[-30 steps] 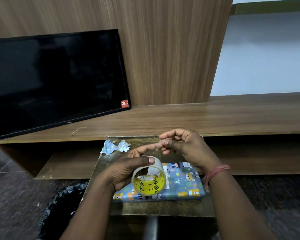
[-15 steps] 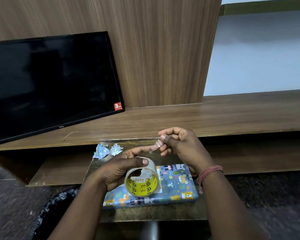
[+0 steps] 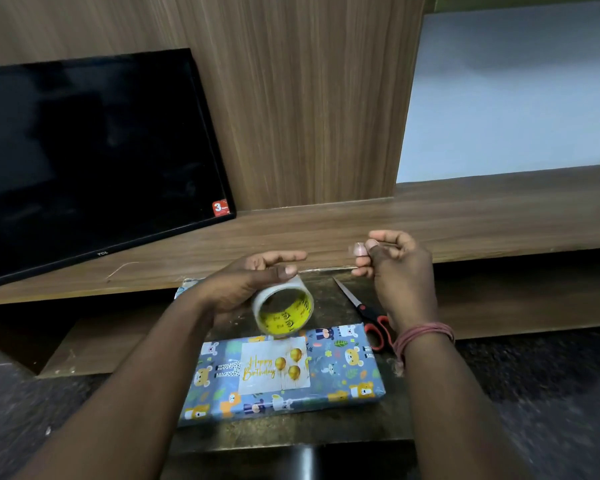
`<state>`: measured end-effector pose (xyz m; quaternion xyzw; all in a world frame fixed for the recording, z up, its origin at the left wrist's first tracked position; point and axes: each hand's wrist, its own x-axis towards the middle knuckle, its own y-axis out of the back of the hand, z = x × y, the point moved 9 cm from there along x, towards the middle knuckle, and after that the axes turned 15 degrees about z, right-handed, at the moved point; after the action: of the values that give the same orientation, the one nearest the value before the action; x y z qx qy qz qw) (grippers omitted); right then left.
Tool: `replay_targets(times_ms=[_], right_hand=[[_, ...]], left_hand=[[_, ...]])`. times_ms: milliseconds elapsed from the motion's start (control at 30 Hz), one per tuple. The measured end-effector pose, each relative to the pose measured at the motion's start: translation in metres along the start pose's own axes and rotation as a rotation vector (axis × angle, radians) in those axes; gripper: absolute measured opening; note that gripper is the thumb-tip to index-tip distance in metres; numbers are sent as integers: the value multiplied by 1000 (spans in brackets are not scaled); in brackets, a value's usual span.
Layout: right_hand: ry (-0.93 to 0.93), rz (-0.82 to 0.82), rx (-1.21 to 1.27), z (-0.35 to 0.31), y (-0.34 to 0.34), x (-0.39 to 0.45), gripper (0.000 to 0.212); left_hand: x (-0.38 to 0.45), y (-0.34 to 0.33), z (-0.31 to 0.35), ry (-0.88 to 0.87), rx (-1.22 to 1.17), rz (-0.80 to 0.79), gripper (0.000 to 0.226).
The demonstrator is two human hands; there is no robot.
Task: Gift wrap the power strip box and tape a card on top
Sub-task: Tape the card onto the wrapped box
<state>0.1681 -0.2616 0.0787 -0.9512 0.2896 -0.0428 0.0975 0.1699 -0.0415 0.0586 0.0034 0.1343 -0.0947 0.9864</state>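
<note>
The box (image 3: 343, 372), wrapped in blue animal-print paper, lies flat on a small dark table (image 3: 291, 433). A white "Happy Birthday" card (image 3: 274, 367) with gold balloons rests on top of it. My left hand (image 3: 246, 285) grips a roll of clear tape (image 3: 284, 310) with a yellow core, held just above the box's far edge. My right hand (image 3: 395, 265) is raised to the right of the roll and pinches a small piece of tape (image 3: 357, 249) between thumb and forefinger. The two hands are apart.
Red-handled scissors (image 3: 364, 311) lie on the table behind the box, partly under my right wrist. A black TV (image 3: 84, 161) leans on the wooden shelf (image 3: 465, 216) at the left. Scraps of wrapping paper (image 3: 184, 289) peek out behind my left forearm.
My right hand has pulled away to the right with a piece of tape, now clear of the roll. The card and scissors have come into view as the hands parted.
</note>
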Motion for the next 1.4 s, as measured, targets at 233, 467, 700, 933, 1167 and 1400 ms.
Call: replay_targets(times_ms=[233, 467, 700, 933, 1167, 1400], right_hand=[[-94, 31, -32, 18, 6, 5, 12], [-67, -149, -196, 17, -11, -12, 27], [48, -355, -383, 15, -34, -49, 34], [120, -502, -511, 29, -50, -87, 33], [194, -521, -626, 32, -51, -96, 33], [250, -546, -705, 42, -62, -101, 34]], left_hand=[[65, -13, -19, -304, 1014, 56, 82], [45, -43, -34, -586, 1397, 134, 84], [-2, 17, -11, -604, 704, 570, 44], [-71, 76, -42, -208, 393, 734, 17], [-96, 57, -56, -32, 96, 636, 15], [-67, 20, -77, 110, -99, 471, 45]])
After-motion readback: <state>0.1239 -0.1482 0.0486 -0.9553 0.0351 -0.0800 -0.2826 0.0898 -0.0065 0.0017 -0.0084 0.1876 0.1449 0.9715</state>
